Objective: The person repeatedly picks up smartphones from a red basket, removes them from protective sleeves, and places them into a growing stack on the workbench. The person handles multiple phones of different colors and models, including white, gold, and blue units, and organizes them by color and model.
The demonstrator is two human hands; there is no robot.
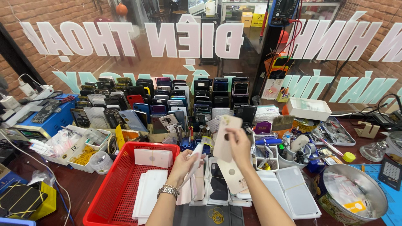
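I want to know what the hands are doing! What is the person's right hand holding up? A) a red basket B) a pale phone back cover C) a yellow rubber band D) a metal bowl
B: the right hand lifts a pale phone back cover with a camera hole, above the stacks of covers, while the left hand grips a thin white piece.

Large white and teal lettering (190, 39) spans the upper window; a yellow warning label (259, 19) sits top centre.
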